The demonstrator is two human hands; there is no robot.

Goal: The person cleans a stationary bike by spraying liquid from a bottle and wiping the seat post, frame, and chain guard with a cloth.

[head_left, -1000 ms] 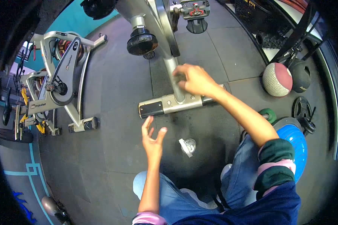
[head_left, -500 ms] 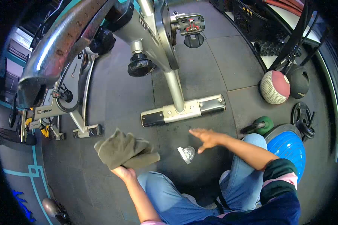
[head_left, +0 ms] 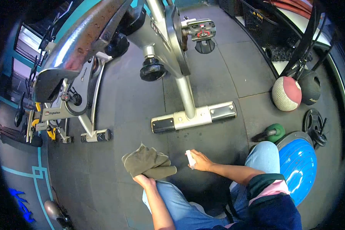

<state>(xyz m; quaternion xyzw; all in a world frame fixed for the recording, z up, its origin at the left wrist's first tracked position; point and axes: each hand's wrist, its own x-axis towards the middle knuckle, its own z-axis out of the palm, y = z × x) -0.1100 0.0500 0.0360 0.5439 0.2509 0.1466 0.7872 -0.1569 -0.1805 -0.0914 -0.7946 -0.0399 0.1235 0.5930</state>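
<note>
My left hand point(head_left: 143, 181) grips a folded olive-grey cloth point(head_left: 147, 163), held above the floor beside my left knee. My right hand point(head_left: 202, 160) has closed around a spray bottle point(head_left: 190, 159), seen from above with its white head showing at the fingers. The hand hides most of the bottle's clear body. Both hands are in front of my knees, a short gap between cloth and bottle. Beyond them lies the silver and black foot bar point(head_left: 193, 118) of an exercise bike point(head_left: 157, 42).
A second bike point(head_left: 74, 103) stands at the left. On the right are a pink and white ball point(head_left: 286, 94), a black ball point(head_left: 309, 86), a green-ended dumbbell point(head_left: 275, 132), weight plates point(head_left: 312, 122) and a blue balance dome point(head_left: 297, 165). A black crate point(head_left: 258, 27) sits farther back.
My right hand has come down onto the spray bottle that stood on the floor and has taken hold of it. The cloth in my left hand has shifted right in view.
</note>
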